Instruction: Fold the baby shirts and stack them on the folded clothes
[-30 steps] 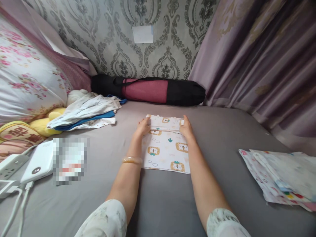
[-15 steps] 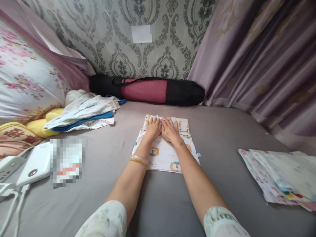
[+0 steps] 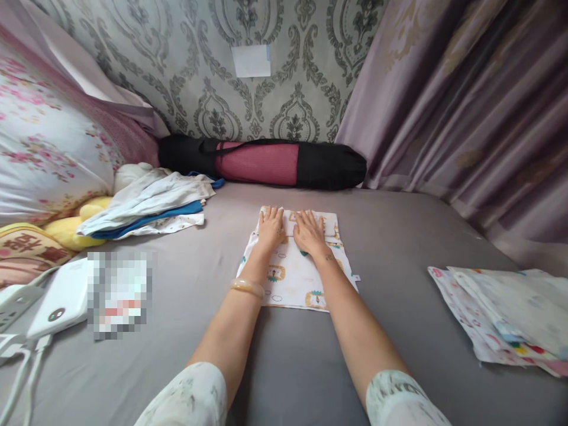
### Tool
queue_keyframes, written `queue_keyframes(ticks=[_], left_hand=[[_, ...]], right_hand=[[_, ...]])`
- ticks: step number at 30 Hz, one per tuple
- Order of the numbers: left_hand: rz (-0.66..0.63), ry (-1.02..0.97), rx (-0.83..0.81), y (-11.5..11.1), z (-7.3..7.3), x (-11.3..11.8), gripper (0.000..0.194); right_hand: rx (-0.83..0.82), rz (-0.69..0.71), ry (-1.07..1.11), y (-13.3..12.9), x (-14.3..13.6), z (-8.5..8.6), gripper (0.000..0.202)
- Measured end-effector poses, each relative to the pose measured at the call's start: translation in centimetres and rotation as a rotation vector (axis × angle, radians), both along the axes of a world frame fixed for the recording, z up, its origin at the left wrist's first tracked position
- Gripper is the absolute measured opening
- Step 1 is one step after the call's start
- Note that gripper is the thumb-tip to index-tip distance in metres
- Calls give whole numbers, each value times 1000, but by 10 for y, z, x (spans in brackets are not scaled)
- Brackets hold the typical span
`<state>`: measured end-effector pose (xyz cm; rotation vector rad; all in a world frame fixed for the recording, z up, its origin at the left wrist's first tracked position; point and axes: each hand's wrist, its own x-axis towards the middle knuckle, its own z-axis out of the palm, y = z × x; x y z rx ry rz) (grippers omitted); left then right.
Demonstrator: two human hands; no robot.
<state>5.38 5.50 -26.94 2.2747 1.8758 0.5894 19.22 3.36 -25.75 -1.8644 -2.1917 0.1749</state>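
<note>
A white cloth item (image 3: 293, 287) printed with yellow lions and green leaves lies flat on the grey sheet, its far end folded over into a band. Across the left part of that band rests my left hand (image 3: 271, 228), palm down with fingers stretched forward. My right hand (image 3: 309, 229) lies flat on the band's right half, fingers spread. A gap between the hands shows the printed fabric. A small white tag (image 3: 357, 278) sticks out at the cloth's right edge. Whether the cloth is a garment, I cannot tell.
Folded cloths (image 3: 510, 319) lie at the right. To the left are a heap of clothes (image 3: 151, 201), a white power bank (image 3: 66, 296) with cables, a power strip (image 3: 18, 302) and a blurred-out item. A black and pink long bag (image 3: 257, 163) lies along the wall.
My hands have moved apart along the folded band, the left one slightly leftward and the right one slightly rightward. The cloth keeps its place.
</note>
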Motion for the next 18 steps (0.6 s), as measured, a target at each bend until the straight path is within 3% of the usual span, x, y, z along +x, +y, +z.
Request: queue_keyframes(ticks=[3,9,14,18], left_hand=[[81,-28,16,3,-3,-3,50],[74,30,-67,4,-10,-5,57],[72,34,-109,4,-6,-5,58],[56,-20,-4,2,0,-7,48]], right_hand=[[28,-66,-17,2,5,-3,53],[-29,-91,-40,3,6,-11,52],[-51,-87,-31,5,6,-9,53],[-30,-95,-8,6,11,-5,53]])
